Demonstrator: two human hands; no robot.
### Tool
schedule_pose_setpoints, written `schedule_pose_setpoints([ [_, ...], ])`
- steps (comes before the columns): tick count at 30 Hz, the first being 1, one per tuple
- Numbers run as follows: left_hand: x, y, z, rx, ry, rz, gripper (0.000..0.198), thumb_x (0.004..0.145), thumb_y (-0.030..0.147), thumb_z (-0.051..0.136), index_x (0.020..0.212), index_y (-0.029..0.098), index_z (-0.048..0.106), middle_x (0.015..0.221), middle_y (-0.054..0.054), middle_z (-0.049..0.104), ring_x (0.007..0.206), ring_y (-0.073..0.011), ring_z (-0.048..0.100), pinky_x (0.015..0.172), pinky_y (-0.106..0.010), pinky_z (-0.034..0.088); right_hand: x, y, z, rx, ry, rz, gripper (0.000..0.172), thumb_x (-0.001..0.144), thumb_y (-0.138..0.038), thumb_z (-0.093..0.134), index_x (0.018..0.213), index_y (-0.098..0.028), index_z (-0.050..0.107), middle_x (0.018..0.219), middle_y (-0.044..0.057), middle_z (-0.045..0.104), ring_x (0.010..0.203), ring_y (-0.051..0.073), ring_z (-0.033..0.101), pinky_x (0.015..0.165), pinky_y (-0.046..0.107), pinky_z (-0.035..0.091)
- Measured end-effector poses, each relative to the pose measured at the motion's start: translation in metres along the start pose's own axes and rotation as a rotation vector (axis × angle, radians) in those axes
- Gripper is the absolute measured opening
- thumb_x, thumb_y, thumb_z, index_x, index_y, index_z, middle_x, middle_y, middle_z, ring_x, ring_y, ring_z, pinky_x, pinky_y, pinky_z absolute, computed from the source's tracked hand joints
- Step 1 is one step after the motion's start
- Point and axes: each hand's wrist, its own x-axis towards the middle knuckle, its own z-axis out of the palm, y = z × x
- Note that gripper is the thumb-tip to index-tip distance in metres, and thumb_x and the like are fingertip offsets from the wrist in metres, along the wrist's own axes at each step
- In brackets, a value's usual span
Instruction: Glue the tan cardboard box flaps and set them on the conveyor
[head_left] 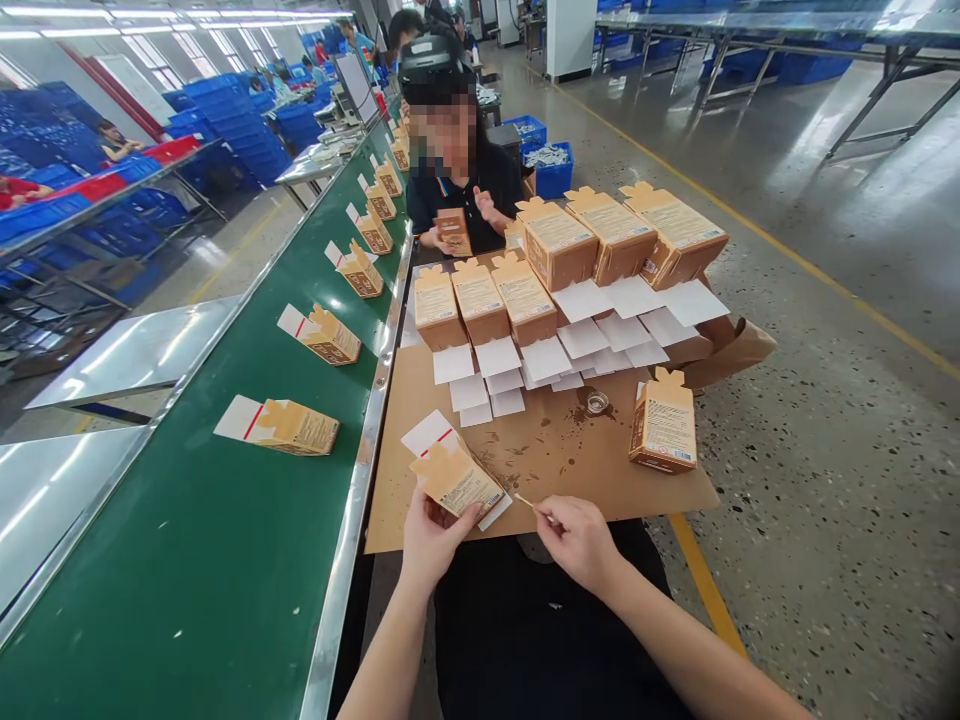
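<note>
The held box (459, 482) is tan and brown, its flap (426, 432) white with a red stripe; the belt (187, 560) is green, the floor (840, 500) speckled grey.

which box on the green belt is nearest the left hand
The frontmost box, lowest in the picture on the green belt; the other belt boxes line up behind it, farther from the left hand.

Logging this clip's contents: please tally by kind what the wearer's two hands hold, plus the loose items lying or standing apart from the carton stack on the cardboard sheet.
Cartons: 2 (one in the left hand, one standing alone on the right)
Thin stick: 1 (in the right hand)
Small clear dish: 1
Total: 4
</note>
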Motion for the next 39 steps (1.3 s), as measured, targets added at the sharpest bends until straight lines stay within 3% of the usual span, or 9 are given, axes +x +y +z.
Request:
schedule_pose_setpoints([
  [12, -0.025, -0.004, 0.0, 0.344, 0.006, 0.248, 0.057, 0.082, 0.058, 0.1, 0.125, 0.027, 0.078, 0.113, -0.014, 0.088, 0.099, -0.037, 0.087, 0.086, -0.048, 0.072, -0.01, -0.005, -0.028, 0.062, 0.125, 0.157, 0.038, 0.117, -0.03, 0.061, 0.081, -0.028, 0.071, 0.062, -0.003, 0.06, 0.052, 0.015, 0.053, 0.055, 0.029, 0.046],
  [17, -0.021, -0.008, -0.002, 0.344, 0.081, 0.188, 0.073, 0.073, 0.06, 0.106, 0.13, 0.027, 0.075, 0.118, -0.015, 0.088, 0.103, -0.04, 0.088, 0.092, -0.055, 0.074, -0.006, -0.012, -0.023, 0.108, 0.134, 0.125, 0.039, 0.116, -0.03, 0.063, 0.078, -0.027, 0.07, 0.06, -0.004, 0.06, 0.05, 0.014, 0.051, 0.053, 0.027, 0.045],
  [20, -0.009, -0.001, -0.04, 0.324, 0.351, 0.13, 0.081, 0.066, 0.061, 0.108, 0.129, 0.025, 0.072, 0.127, -0.017, 0.087, 0.119, -0.0448, 0.086, 0.108, -0.065, 0.072, -0.004, -0.009, -0.03, 0.125, 0.179, 0.129, 0.037, 0.115, -0.028, 0.067, 0.078, -0.026, 0.072, 0.059, -0.005, 0.057, 0.049, 0.013, 0.047, 0.05, 0.026, 0.041],
  [24, 0.016, 0.023, -0.135, 0.305, 0.775, 0.115, 0.091, 0.053, 0.055, 0.111, 0.125, 0.026, 0.064, 0.138, -0.017, 0.082, 0.139, -0.0461, 0.08, 0.127, -0.072, 0.062, -0.001, 0.001, -0.047, 0.13, 0.267, 0.127, 0.036, 0.114, -0.032, 0.071, 0.079, -0.024, 0.077, 0.058, -0.006, 0.055, 0.047, 0.012, 0.046, 0.048, 0.026, 0.04],
  [27, 0.034, 0.034, -0.194, 0.337, 0.872, -0.011, 0.09, 0.045, 0.049, 0.111, 0.117, 0.027, 0.059, 0.132, -0.015, 0.082, 0.137, -0.0491, 0.08, 0.128, -0.078, 0.057, 0.007, 0.004, -0.053, 0.134, 0.269, 0.136, 0.04, 0.114, -0.038, 0.072, 0.078, -0.024, 0.078, 0.057, -0.005, 0.054, 0.048, 0.012, 0.047, 0.047, 0.025, 0.041],
  [29, 0.038, 0.031, -0.212, 0.412, 0.83, -0.115, 0.088, 0.045, 0.05, 0.111, 0.114, 0.027, 0.061, 0.123, -0.013, 0.082, 0.136, -0.052, 0.079, 0.127, -0.082, 0.057, 0.014, 0.002, -0.054, 0.141, 0.255, 0.121, 0.042, 0.114, -0.039, 0.072, 0.076, -0.023, 0.077, 0.057, -0.005, 0.053, 0.048, 0.012, 0.047, 0.047, 0.024, 0.042],
  [32, 0.029, 0.009, -0.208, 0.461, 0.844, -0.06, 0.095, 0.049, 0.051, 0.11, 0.128, 0.025, 0.064, 0.128, -0.014, 0.077, 0.142, -0.0507, 0.074, 0.125, -0.078, 0.059, 0.017, -0.003, -0.058, 0.158, 0.235, 0.088, 0.037, 0.112, -0.036, 0.073, 0.078, -0.024, 0.08, 0.058, -0.005, 0.056, 0.047, 0.012, 0.048, 0.047, 0.023, 0.043],
  [36, 0.007, -0.025, -0.159, 0.566, 1.019, 0.296, 0.089, 0.064, 0.055, 0.1, 0.138, 0.022, 0.064, 0.139, -0.017, 0.062, 0.142, -0.0468, 0.067, 0.122, -0.073, 0.061, 0.004, -0.002, -0.069, 0.12, 0.27, 0.162, 0.035, 0.11, -0.039, 0.075, 0.079, -0.026, 0.082, 0.058, -0.003, 0.058, 0.044, 0.013, 0.05, 0.044, 0.025, 0.044],
  [39, 0.024, -0.017, -0.106, 0.533, 0.796, 0.413, 0.068, 0.075, 0.059, 0.091, 0.128, 0.022, 0.067, 0.128, -0.013, 0.062, 0.125, -0.0389, 0.07, 0.117, -0.067, 0.063, -0.006, 0.004, -0.072, 0.116, 0.29, 0.238, 0.039, 0.109, -0.047, 0.076, 0.075, -0.028, 0.081, 0.055, -0.002, 0.057, 0.041, 0.016, 0.05, 0.039, 0.028, 0.043],
])
